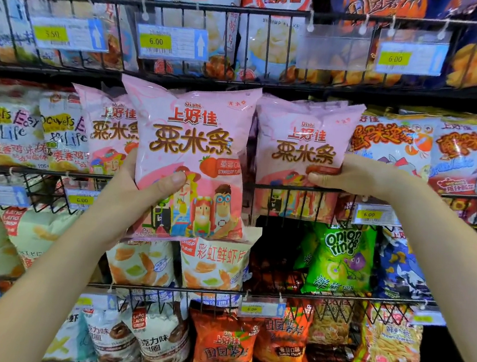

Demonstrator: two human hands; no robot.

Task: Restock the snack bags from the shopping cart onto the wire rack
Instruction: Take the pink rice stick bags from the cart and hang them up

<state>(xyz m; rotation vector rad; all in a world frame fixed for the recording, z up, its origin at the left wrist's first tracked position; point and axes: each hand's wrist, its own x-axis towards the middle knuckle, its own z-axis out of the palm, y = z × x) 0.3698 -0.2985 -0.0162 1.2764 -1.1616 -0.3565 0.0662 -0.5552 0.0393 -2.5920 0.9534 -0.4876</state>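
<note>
Head view: left hand gripped a pink strawberry snack bag, raised before the wire rack and not yet shelved. Right hand pinched the shelved pink bag at its edge. Risk: the slot looked tight, so forcing entry might crumple bags or topple neighbours.

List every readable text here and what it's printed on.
"Oishi 上好佳 粟米条": held pink bag, shelved pink bag.
"Onion rings": green bag.
"6.00": yellow price tag.
"Easy Life": white bag.
Tag small print: too blurred.
</note>
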